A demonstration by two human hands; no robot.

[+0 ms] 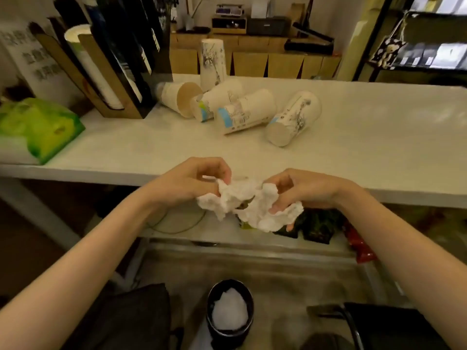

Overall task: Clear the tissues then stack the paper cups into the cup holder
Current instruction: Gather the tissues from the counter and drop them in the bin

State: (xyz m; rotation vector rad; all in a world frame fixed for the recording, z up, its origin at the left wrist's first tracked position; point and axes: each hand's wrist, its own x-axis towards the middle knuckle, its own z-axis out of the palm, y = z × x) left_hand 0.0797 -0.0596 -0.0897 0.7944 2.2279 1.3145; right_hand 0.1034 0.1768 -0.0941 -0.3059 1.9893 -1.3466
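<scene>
From the head camera, both bare hands are held just in front of the near edge of the white tabletop (353,137), sharing a crumpled white tissue wad (249,205). The left hand (194,183) has its grip pinched closed on the wad's left end, and the right hand (300,190) has its fingers curled tight around the right end.

Below them, on the floor, a small round black bin (230,314) already holds another balled white tissue (229,311).

On the tabletop, four printed white paper cups (246,112) lie on their sides in a loose cluster, with a fifth standing upside down (213,63) behind them. At the left stands the brown-and-black slanted cup holder (101,79) with a cup stack in it, and a green tissue pack (38,127) lies near it.
</scene>
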